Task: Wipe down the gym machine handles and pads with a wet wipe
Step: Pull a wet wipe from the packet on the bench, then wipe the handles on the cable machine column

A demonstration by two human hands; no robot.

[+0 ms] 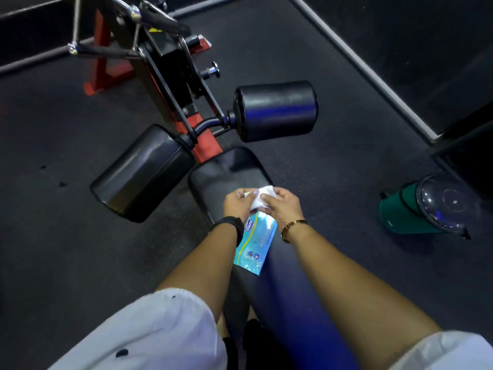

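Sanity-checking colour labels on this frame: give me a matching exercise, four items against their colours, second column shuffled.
Things:
1. wipe
2. wipes pack
3. domed container on the floor
4. machine base

Colours:
A. red
B. green
C. white
D. blue

Pairs: 1-C, 2-D, 3-B, 4-A
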